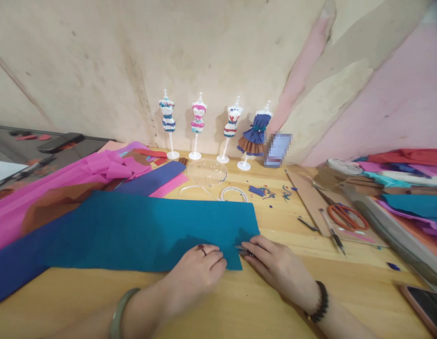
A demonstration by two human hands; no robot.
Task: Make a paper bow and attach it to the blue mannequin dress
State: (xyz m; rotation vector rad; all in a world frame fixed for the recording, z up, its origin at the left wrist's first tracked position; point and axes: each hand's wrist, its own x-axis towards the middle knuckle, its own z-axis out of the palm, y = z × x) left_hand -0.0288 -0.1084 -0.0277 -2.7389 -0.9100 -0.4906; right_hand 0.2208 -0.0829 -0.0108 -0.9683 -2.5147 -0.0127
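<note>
A wide teal cloth (162, 230) lies flat before me, its right end under my hands. My left hand (202, 266), with a ring and a green bangle, presses on the cloth's front edge with its fingers curled together. Near the right end, my right hand (274, 263), wearing a dark beaded bracelet, closes round a small pointed tool with a grey metal tip (239, 247). Most of that tool is hidden by the fingers, so its kind is unclear. The tip is over the teal cloth, right of the left fingertips.
Three bare mini dress forms (198, 120) and one in a blue-and-brown dress (255, 134) stand by the wall. Pink fabric (98, 169) is heaped left. At right lie orange-handled scissors (347, 217), a pen (333, 233), folded cloths (409, 162) and a phone (426, 306).
</note>
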